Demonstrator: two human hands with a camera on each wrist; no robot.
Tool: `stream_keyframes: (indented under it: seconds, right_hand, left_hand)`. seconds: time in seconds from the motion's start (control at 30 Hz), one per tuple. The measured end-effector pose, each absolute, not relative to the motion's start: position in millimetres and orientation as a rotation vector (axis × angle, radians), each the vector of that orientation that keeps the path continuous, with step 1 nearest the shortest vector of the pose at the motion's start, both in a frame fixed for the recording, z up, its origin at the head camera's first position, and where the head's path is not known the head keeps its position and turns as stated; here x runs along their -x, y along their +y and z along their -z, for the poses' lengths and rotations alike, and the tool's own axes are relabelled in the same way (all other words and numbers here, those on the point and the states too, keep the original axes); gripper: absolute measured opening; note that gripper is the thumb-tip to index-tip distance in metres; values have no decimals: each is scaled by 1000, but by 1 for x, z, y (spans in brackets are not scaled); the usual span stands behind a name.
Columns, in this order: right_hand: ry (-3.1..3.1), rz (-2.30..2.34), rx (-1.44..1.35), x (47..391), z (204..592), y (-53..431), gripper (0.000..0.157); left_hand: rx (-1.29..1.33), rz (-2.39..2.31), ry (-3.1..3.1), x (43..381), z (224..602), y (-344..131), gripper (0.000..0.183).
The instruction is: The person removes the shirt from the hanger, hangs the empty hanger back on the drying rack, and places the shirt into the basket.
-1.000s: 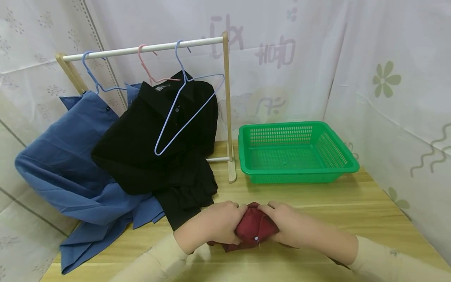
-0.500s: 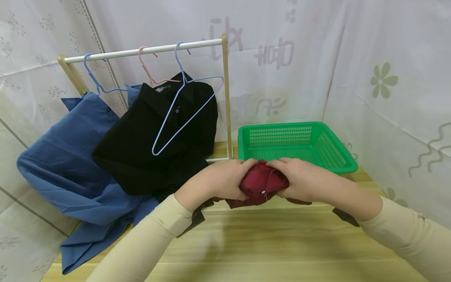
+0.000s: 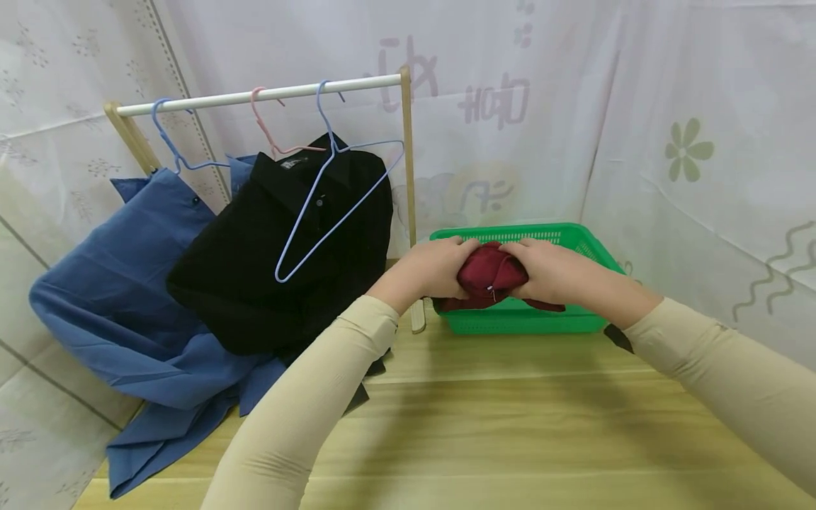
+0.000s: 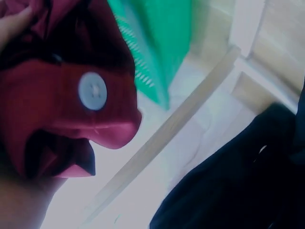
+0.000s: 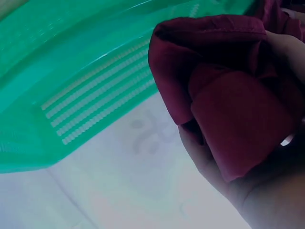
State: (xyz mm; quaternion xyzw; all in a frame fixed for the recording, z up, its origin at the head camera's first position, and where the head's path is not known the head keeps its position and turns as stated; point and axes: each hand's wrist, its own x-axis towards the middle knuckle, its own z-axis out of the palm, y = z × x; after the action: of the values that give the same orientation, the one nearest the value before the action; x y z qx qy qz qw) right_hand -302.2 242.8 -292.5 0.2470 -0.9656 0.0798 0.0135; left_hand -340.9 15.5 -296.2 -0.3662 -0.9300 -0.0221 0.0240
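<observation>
A bundled dark red shirt [image 3: 488,270] is held between both hands over the green basket [image 3: 529,326]. My left hand [image 3: 435,266] grips its left side and my right hand [image 3: 552,270] its right side, with the fingers on top. Loose folds of cloth hang below both hands in the head view. Up close in the left wrist view, a pale button [image 4: 93,90] shows on a band of the red cloth. The right wrist view has the rolled red folds beside the basket's slotted wall [image 5: 100,95]. Most of the basket's inside is hidden behind the hands and shirt.
Left of the basket stands a clothes rack with a white rail [image 3: 223,98]. A blue shirt [image 3: 127,262] and a black shirt [image 3: 287,248] hang there, along with a bare blue hanger [image 3: 299,219]. The wooden table [image 3: 484,425] spreads in front; white curtains hang behind.
Both hands have carried the red shirt forward and slightly right, from the near part of the table up over the basket. Their grip on it looks the same. Rack and basket have stayed put.
</observation>
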Motion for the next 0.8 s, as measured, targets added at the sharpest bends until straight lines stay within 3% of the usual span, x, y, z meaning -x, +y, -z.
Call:
stream_keyframes:
  seconds: [0.33, 0.6, 0.8]
  right_hand:
    - [-3156, -158, -702, 319, 322, 255, 79]
    - [-3311, -198, -700, 316, 338, 257, 92]
    - [-3373, -153, -803, 311, 347, 256, 86]
  left_hand:
    - [987, -76, -2917, 352, 334, 35, 79]
    - [919, -138, -3047, 346, 336, 26, 78]
    - [932, -149, -3175, 340, 336, 22, 91]
